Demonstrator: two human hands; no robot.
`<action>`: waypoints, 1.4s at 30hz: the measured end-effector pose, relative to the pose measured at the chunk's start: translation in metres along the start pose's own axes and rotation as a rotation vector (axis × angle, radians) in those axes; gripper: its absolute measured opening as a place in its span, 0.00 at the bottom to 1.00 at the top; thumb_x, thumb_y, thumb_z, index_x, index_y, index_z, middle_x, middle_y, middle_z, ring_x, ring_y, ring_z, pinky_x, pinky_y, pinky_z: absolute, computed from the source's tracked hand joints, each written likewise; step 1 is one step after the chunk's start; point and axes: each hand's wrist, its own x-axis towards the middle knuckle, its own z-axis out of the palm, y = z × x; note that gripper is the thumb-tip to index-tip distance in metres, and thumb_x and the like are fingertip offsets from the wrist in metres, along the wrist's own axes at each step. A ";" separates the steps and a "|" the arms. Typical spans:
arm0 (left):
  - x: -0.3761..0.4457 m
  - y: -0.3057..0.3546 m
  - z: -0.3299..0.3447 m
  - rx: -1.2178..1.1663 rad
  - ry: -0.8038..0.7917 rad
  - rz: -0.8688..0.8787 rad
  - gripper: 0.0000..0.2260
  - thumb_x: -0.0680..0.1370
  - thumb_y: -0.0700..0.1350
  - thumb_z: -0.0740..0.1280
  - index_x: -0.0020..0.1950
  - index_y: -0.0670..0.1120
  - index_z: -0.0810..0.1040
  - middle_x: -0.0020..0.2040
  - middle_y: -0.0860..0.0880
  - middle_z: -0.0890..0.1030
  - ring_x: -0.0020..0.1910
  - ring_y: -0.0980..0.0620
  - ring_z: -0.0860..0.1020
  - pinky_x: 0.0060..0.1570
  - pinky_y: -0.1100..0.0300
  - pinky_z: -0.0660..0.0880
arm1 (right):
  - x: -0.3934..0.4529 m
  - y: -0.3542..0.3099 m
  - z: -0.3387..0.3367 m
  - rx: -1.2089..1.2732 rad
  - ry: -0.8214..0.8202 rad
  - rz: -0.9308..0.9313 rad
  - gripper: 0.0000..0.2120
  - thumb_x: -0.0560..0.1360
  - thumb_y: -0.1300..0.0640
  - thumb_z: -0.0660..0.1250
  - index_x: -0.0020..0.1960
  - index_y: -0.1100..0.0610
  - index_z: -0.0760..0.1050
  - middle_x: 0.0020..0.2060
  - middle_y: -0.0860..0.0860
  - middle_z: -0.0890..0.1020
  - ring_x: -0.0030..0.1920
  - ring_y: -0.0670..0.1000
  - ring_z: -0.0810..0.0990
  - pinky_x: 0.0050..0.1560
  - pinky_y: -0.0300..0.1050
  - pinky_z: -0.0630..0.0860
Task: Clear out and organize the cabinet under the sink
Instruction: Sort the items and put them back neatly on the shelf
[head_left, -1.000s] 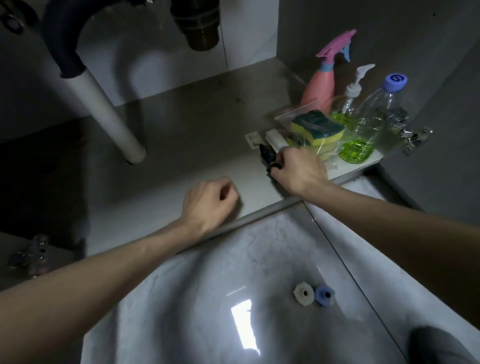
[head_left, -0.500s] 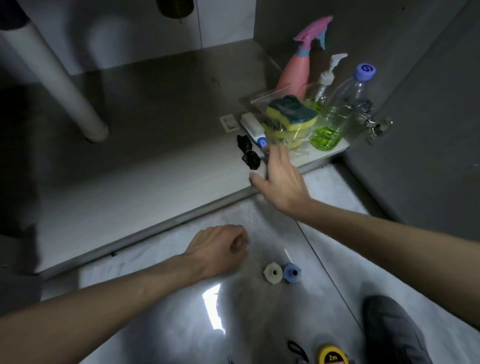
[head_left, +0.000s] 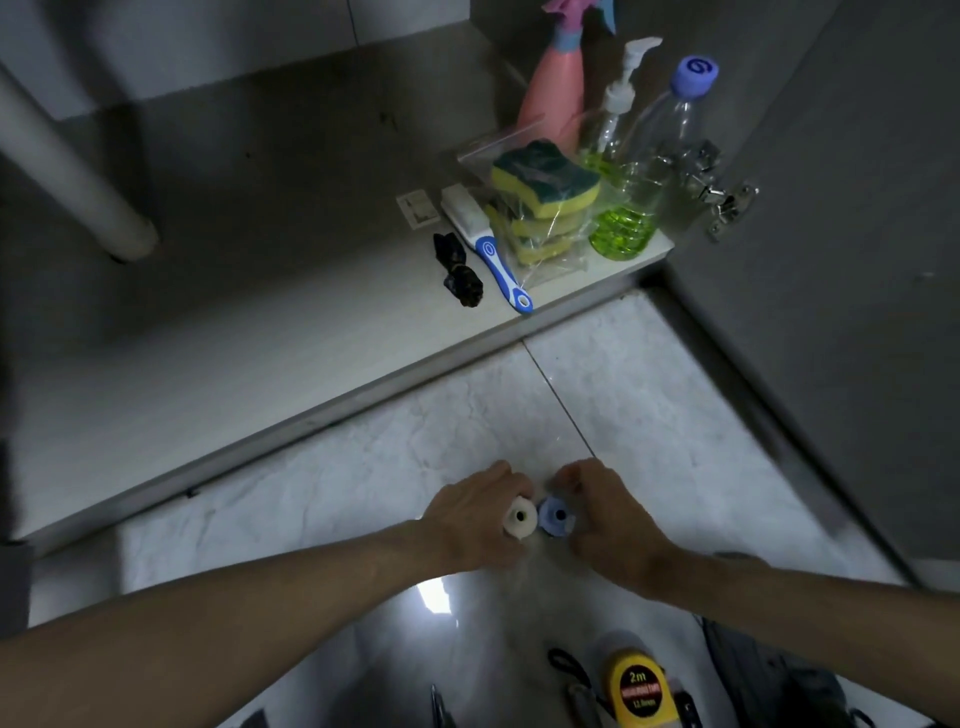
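On the floor in front of the cabinet, my left hand (head_left: 470, 514) curled its fingers round the cream fitting (head_left: 520, 521); touching it on the right, the blue fitting (head_left: 557, 516) sat pinched in my right hand (head_left: 605, 512), each hand nearest its own piece.

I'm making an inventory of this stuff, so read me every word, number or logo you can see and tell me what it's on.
"2m": on the yellow tape measure on the floor tiles.
Smaller print under it on the same label: too blurred to read.
A white swirl sign, no letters: on the blue cap of the clear bottle.
The pump bottle, spray bottle and brush show no readable text.
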 end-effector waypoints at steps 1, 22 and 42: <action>0.000 0.001 0.001 -0.015 0.012 -0.005 0.16 0.71 0.52 0.73 0.54 0.53 0.72 0.54 0.53 0.72 0.48 0.51 0.76 0.50 0.51 0.77 | -0.001 0.004 0.003 -0.051 -0.023 -0.013 0.24 0.65 0.55 0.70 0.59 0.49 0.67 0.53 0.43 0.69 0.52 0.44 0.70 0.49 0.29 0.68; 0.032 -0.056 -0.217 -0.056 0.641 -0.115 0.18 0.73 0.50 0.73 0.61 0.47 0.79 0.54 0.48 0.81 0.53 0.48 0.79 0.55 0.53 0.77 | 0.072 -0.103 -0.051 0.174 0.118 -0.092 0.15 0.70 0.57 0.79 0.53 0.50 0.78 0.49 0.45 0.79 0.43 0.39 0.80 0.40 0.28 0.74; 0.025 -0.082 -0.218 -0.218 0.796 -0.176 0.17 0.70 0.39 0.76 0.57 0.47 0.81 0.38 0.54 0.79 0.34 0.66 0.76 0.41 0.73 0.73 | 0.167 -0.198 -0.066 -0.627 0.226 -0.328 0.10 0.69 0.60 0.69 0.50 0.53 0.77 0.50 0.50 0.79 0.61 0.55 0.70 0.34 0.42 0.61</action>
